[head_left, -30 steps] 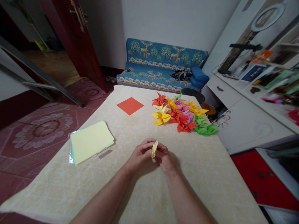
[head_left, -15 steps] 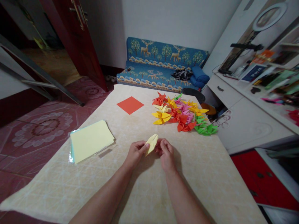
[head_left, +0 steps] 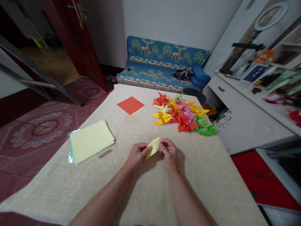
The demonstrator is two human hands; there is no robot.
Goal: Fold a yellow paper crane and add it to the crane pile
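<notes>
A pale yellow folded origami paper [head_left: 153, 148] is held just over the table between my hands. My left hand [head_left: 138, 153] pinches its left side, the thumb lying on top. On the other side, the thumb and fingertips of my right hand [head_left: 169, 152] grip the paper's right edge. Up and to the right of my hands lies a group of several folded paper cranes [head_left: 181, 113] in red, yellow, orange, pink and green. A flat red paper square [head_left: 130, 105] rests near the far edge.
A stack of pale yellow paper sheets [head_left: 92, 141] with a clear wrapper lies at the left of the cloth-covered table [head_left: 141, 201]. Behind the table stands a blue patterned sofa [head_left: 150, 73]. A white cabinet [head_left: 254, 116] is at the right, a dark red door [head_left: 77, 44] at the left.
My right hand's fingers have closed on the right edge of the folded paper, where they were just beside it. The paper has tilted a little to the right.
</notes>
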